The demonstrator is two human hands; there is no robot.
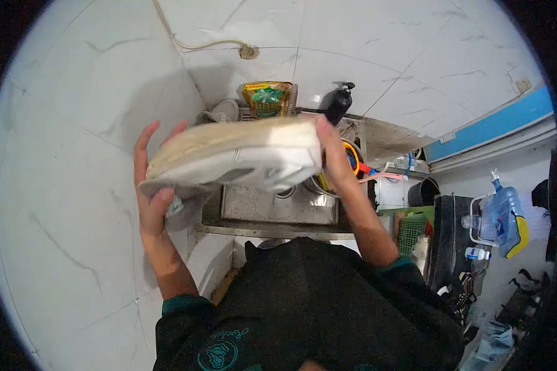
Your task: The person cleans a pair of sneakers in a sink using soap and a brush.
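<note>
The left hand [153, 207] and right hand [335, 157] grasp opposite ends of a blurred white shoe with a cream-coloured sole [241, 153], above the rectangular metal sink [272, 211] and nearer than the green-and-gold plastic pouch [267, 99] and black pump bottle [338, 105].

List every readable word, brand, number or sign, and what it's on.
"Roch…" in script on dark shirt, ending unclear.
Pouch: lettering on yellow band and front, too blurred to quote surely.
Small white bottle: label too small to read.
White shoe: motion-blurred, no text readable.
No numbers or signs readable.
</note>
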